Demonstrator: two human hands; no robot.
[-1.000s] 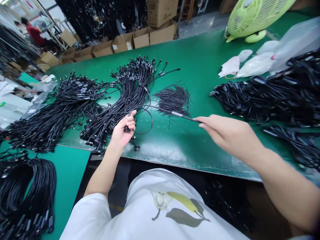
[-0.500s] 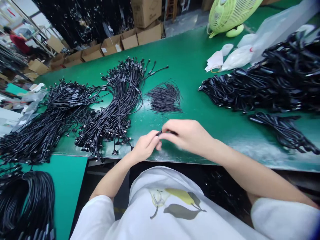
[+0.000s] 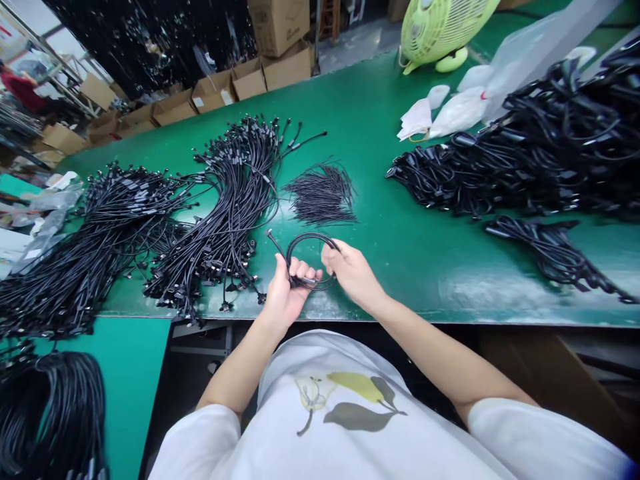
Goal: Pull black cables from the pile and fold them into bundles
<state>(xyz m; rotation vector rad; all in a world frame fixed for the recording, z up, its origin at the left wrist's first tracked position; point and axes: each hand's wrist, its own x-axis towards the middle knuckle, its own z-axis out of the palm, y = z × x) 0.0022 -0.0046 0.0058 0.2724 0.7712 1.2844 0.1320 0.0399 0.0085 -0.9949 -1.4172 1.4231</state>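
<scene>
A black cable [image 3: 311, 236] is looped into a coil between my two hands, above the front edge of the green table [image 3: 380, 267]. My left hand [image 3: 287, 290] is closed round the coil's left side, palm up, with one connector end sticking out at upper left. On the coil's right side, my right hand [image 3: 347, 267] pinches the loop. Beyond the hands lies a pile of short thin black ties [image 3: 323, 193]. To the left spreads a bundle of black cables with connectors [image 3: 240, 193].
Another cable bundle [image 3: 115, 233] lies farther left, with coiled cables [image 3: 60, 400] on the lower side table. Coiled cables [image 3: 475, 173] are heaped at right, a smaller bunch [image 3: 550, 253] before them. A green fan [image 3: 443, 33], white bags [image 3: 460, 113] and cardboard boxes [image 3: 215, 93] stand behind.
The cable, mostly hidden between the fingers before, now shows as an open coil. My left hand has turned palm up, and my right hand has drawn back slightly. The view has shifted a little.
</scene>
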